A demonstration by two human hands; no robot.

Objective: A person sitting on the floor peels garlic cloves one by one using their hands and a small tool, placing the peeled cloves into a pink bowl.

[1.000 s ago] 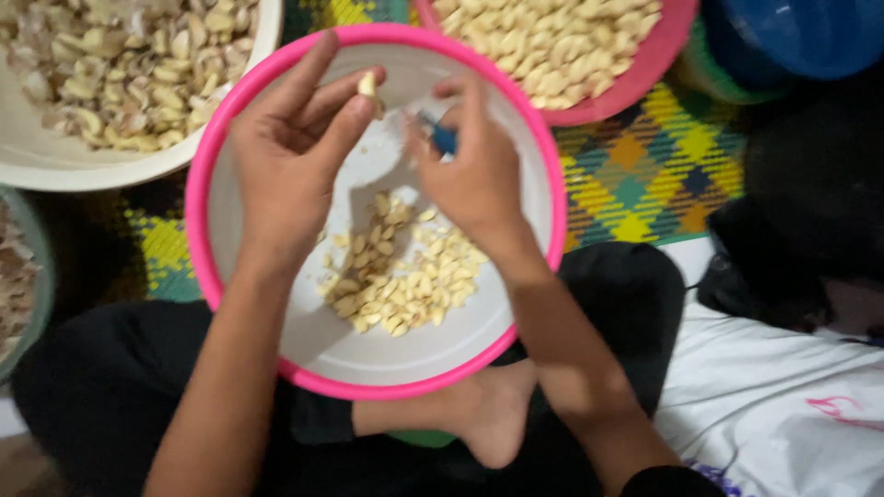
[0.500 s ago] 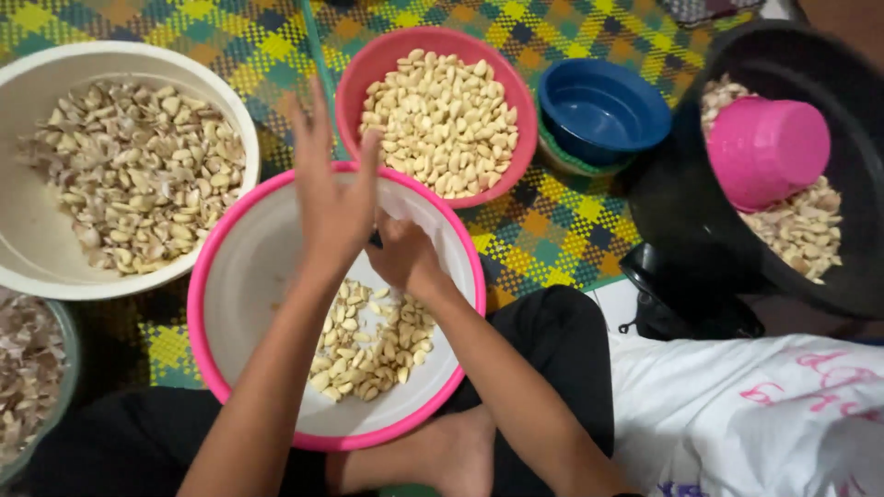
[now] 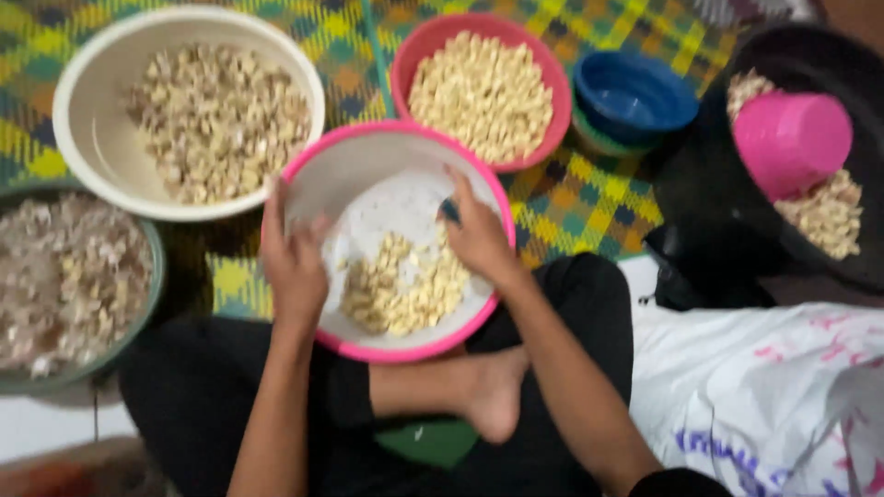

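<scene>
A white bowl with a pink rim rests on my crossed legs and holds a heap of pale peeled pieces. My left hand lies over the bowl's left rim, fingers curled onto it. Inside the bowl at its right side, my right hand is closed around a small blue tool, just above the heap. The picture is blurred, so finer detail of the fingers is lost.
On the chequered woven mat stand a big white bowl of unpeeled pieces, a red bowl of peeled ones, a blue bowl, a grey-green bowl of skins and a black tub with a pink cup. A white sack lies at right.
My left hand has come down from holding a piece up with spread fingers to the bowl's left rim. The right hand stays in the bowl. The view has pulled back and shifted.
</scene>
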